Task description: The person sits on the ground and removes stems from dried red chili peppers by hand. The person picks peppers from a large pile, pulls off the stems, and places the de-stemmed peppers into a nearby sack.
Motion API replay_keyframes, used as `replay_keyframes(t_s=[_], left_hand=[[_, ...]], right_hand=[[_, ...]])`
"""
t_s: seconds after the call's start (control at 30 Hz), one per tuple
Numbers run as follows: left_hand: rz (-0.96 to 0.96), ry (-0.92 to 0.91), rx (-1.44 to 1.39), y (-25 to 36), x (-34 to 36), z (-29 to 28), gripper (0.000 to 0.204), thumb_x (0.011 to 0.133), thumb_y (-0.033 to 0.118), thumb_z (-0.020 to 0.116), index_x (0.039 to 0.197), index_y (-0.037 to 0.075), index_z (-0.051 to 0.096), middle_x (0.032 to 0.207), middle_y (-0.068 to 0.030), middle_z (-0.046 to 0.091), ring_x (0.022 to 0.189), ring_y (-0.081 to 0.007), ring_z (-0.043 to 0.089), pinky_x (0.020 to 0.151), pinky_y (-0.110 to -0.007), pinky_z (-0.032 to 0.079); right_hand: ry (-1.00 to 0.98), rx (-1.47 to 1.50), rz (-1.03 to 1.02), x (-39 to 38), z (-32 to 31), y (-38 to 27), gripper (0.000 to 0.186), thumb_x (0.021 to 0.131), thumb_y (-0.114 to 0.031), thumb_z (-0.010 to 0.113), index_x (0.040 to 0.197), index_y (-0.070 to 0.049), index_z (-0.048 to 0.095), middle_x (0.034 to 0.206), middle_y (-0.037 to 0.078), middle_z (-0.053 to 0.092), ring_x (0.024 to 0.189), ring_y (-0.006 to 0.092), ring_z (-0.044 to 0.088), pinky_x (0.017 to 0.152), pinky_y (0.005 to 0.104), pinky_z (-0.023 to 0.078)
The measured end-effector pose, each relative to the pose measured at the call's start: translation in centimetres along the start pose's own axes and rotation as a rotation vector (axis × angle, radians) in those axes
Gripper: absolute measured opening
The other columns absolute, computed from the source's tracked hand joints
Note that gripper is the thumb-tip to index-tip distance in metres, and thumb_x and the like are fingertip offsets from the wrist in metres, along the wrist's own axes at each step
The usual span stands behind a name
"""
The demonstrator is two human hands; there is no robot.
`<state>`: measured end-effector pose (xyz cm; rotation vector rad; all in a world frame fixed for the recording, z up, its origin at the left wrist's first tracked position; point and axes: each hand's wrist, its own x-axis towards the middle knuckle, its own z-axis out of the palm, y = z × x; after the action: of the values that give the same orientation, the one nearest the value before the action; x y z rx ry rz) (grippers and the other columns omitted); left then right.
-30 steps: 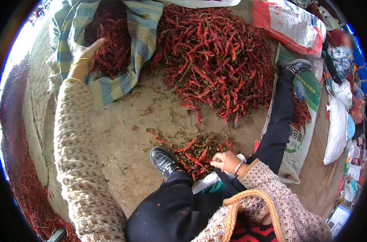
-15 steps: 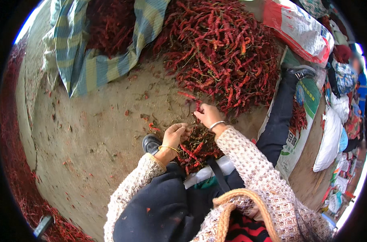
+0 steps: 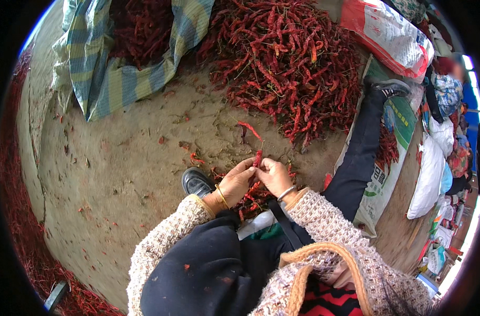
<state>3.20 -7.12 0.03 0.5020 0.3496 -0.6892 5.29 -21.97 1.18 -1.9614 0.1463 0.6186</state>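
Pinching red chili [image 3: 258,157] | left grip [image 3: 236,181] closed | right grip [image 3: 274,178] closed

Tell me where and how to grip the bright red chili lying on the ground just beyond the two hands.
Pinch the loose chili across the middle of its length, probably from straight above: it is long and slim, lies slanted on the ground, and sits apart from the big chili pile.

The brown floor [image 3: 118,174] carries a heap of red chillies [image 3: 287,68] at upper centre. A striped sack [image 3: 132,87] lies at upper left, stem scraps [image 3: 213,139] mid-frame.
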Motion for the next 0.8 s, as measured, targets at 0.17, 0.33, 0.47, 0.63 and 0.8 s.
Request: replay_keyframes(t_s=[0.17,0.33,0.47,0.63,0.8], left_hand=[[-0.001,0.185,0.187,-1.4,-0.1,-1.7,0.037,0.096,0.017,0.047,0.128,-0.002,0.043,0.116,-0.0095,0.055,0.103,-0.0167,0.053,0.090,-0.029,0.042],[0.002,0.372,0.200,-1.1,-0.4,-1.3,0.036,0.096,0.019,0.047,0.125,-0.002,0.044,0.101,-0.0094,0.058,0.087,-0.0183,0.057,0.068,-0.028,0.050],[-0.085,0.312,0.254,-0.2,-0.3,-1.0,0.025,0.094,0.017,0.043,0.113,0.003,0.049,0.076,-0.0020,0.050,0.056,-0.0102,0.046,0.045,-0.023,0.038],[0.112,0.038,0.707,0.1,-0.5,-2.0,0.026,0.093,0.023,0.042,0.112,0.007,0.050,0.067,0.0042,0.037,0.048,-0.0056,0.030,0.040,-0.021,0.022],[-0.013,0.152,0.765,1.1,-0.7,0.1,0.025,0.094,0.023,0.043,0.105,0.003,0.054,0.066,0.0048,0.039,0.053,-0.0047,0.033,0.045,-0.021,0.028]], right_hand=[[0.011,-0.313,-0.211,-1.4,1.3,-1.1,0.022,0.078,-0.018,0.066,0.080,0.002,0.057,0.077,0.022,0.061,0.075,0.0403,0.060,0.063,0.0454,0.047],[-0.201,-0.188,0.124,-0.5,-0.6,-2.3,0.028,0.077,-0.026,0.073,0.080,0.000,0.061,0.072,0.016,0.065,0.065,0.0223,0.065,0.058,0.0334,0.049],[-0.223,0.025,0.107,0.3,-0.8,-0.3,0.031,0.084,-0.029,0.068,0.099,-0.002,0.061,0.069,-0.001,0.060,0.052,0.0042,0.047,0.045,0.0204,0.038],[-0.288,0.507,0.198,0.4,-1.2,-0.3,0.031,0.091,-0.031,0.058,0.105,-0.003,0.064,0.064,-0.008,0.046,0.050,0.0004,0.035,0.040,0.0168,0.025],[-0.229,0.612,0.311,0.3,-1.6,-1.2,0.025,0.092,-0.027,0.057,0.098,-0.004,0.066,0.063,-0.007,0.047,0.049,0.0001,0.035,0.039,0.0172,0.024]])
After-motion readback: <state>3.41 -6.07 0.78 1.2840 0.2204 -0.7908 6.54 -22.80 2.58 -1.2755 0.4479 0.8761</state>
